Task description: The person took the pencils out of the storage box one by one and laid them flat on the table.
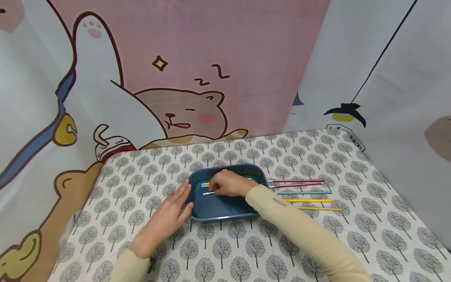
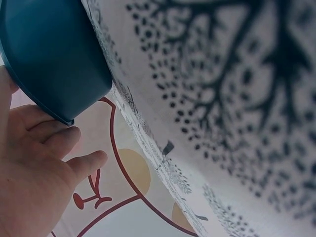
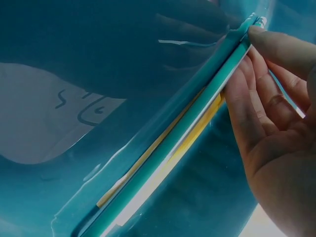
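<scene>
My right hand (image 1: 229, 183) reaches into a dark blue tray (image 1: 218, 206) and pinches a teal pencil (image 3: 197, 112) near its silver-banded end. In the right wrist view, the teal pencil slants low over the tray's glossy floor, with a yellow strip (image 3: 200, 129) showing beside it. Behind my right fingers, yellow pencils with blue ends (image 1: 204, 184) lie in the tray, partly hidden by that hand. My left hand (image 1: 168, 216) rests on the tray's left rim, its fingers extended. In the left wrist view, those fingertips touch the outside of the tray wall (image 2: 59, 64).
Right of the tray, two crimson pencils (image 1: 299, 181), a teal one (image 1: 306, 192) and yellow ones (image 1: 310, 201) lie roughly parallel, partly behind my right sleeve (image 1: 299, 227). The tablecloth (image 1: 222, 250) has a tree print. Cartoon-printed curtains (image 1: 246, 47) stand behind and beside the table.
</scene>
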### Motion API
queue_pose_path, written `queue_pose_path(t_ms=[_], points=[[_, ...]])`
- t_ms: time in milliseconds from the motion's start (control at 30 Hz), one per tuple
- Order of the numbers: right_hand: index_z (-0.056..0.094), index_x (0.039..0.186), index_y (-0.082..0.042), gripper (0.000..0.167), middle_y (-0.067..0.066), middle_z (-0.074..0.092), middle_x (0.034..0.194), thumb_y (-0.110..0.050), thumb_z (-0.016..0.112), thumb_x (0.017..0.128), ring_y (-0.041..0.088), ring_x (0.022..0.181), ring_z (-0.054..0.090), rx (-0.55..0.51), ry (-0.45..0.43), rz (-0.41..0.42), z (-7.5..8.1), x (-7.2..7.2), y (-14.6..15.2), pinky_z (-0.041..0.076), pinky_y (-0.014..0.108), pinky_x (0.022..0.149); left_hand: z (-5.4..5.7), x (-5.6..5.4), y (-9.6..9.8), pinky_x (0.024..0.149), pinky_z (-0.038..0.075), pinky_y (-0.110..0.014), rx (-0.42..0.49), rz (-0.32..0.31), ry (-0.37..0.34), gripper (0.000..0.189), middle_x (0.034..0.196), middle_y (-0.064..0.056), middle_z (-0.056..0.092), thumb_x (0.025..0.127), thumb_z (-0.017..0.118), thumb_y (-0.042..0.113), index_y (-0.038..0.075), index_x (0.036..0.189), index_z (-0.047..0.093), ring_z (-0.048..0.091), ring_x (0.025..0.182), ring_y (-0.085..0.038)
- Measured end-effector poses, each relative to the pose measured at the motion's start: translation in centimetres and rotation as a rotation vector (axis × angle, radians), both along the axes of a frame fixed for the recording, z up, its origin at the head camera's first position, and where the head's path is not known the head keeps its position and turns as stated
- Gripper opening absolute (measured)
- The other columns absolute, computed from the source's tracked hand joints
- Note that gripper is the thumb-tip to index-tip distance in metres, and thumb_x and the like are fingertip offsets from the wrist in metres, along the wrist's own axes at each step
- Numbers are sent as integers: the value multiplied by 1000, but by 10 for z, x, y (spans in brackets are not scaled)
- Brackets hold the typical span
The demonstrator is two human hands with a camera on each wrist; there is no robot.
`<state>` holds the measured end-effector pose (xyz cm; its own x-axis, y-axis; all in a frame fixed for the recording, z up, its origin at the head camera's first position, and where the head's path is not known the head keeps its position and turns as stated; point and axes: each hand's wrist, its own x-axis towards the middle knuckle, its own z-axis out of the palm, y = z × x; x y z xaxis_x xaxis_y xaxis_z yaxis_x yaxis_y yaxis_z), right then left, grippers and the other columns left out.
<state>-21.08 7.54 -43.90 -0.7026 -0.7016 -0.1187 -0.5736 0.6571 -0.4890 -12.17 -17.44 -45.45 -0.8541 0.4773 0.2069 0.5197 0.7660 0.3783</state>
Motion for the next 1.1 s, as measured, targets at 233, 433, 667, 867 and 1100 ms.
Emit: queue_pose_path(t_ms=[233, 433, 667, 867, 1100], points=[[80, 104, -13, 15, -2, 76, 99, -4, 75, 94, 10, 91, 70, 12, 24, 12, -2, 0, -3, 58, 26, 82, 1, 2, -2, 118, 33, -61, -8, 0, 8, 62, 166, -15, 30, 107, 57, 31, -5, 155, 41, 37, 150, -34], [80, 105, -13, 16, -2, 76, 101, -3, 72, 96, 10, 91, 69, -11, 26, 21, -2, -1, 0, 58, 27, 82, 0, 1, -2, 117, 34, -62, 1, -7, 13, 62, 166, -18, 32, 107, 59, 30, -4, 155, 41, 36, 150, -33], [80, 109, -15, 17, -3, 76, 105, -6, 71, 98, 8, 94, 69, -33, 9, -6, 0, -3, 5, 58, 26, 84, 1, 0, -1, 117, 33, -62, 3, -9, 7, 62, 166, -17, 32, 107, 57, 31, -3, 156, 41, 36, 150, -32], [80, 108, -15, 14, -4, 75, 102, -9, 71, 98, 7, 88, 66, -72, 30, -11, 13, -2, 9, 56, 26, 81, 2, -1, 0, 117, 34, -63, 4, -15, 10, 61, 165, -18, 32, 107, 58, 30, -4, 155, 41, 36, 150, -33], [80, 110, -16, 15, -5, 72, 101, -10, 71, 99, 6, 88, 64, -126, 61, -21, 28, 2, 12, 55, 24, 80, 1, 0, -1, 117, 34, -64, 3, -15, 10, 61, 166, -18, 32, 107, 57, 30, -4, 155, 41, 36, 150, -33]])
